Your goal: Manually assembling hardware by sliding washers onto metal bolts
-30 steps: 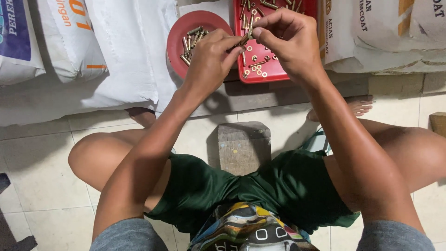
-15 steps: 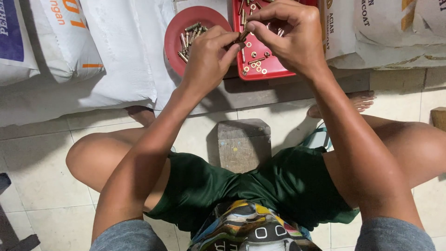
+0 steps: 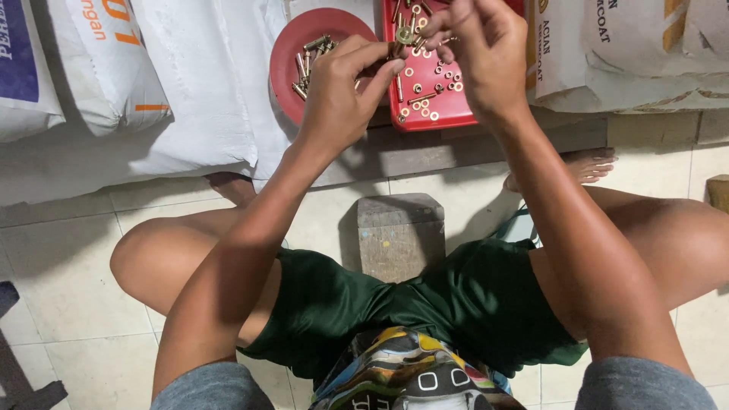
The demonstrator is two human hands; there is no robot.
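White sacks point(image 3: 205, 83) lay stacked along the top of the view, left and right, with pale floor tiles point(image 3: 68, 281) below them. Between the person's bare knees stood a grey block point(image 3: 400, 235), upright on the tiles, its top face speckled with paint. Green shorts point(image 3: 425, 311) covered the lap just below it.

Beyond the block, against the sacks, sat two containers side by side and touching. The rectangular red tray point(image 3: 448, 114) was on the right; it held loose brass-coloured washers and a few bolts scattered across its floor. The round red bowl point(image 3: 292, 45) was on the left; it held a small heap of brass-coloured bolts point(image 3: 310, 64), lying in mixed directions.

The left hand point(image 3: 342, 95) hovered over the seam between bowl and tray, fingers curled and thumb pressed toward the index fingertip. Whether it pinched anything could not be told from this view.

The right hand point(image 3: 482, 57) was raised over the tray's upper part. Its thumb and fingers were closed on a bolt point(image 3: 405, 33), a short brass-coloured piece with a round washer-like head facing the camera. The bolt sat just above the tray, at the fingertips, between the two hands. Its shank was hidden by the fingers.
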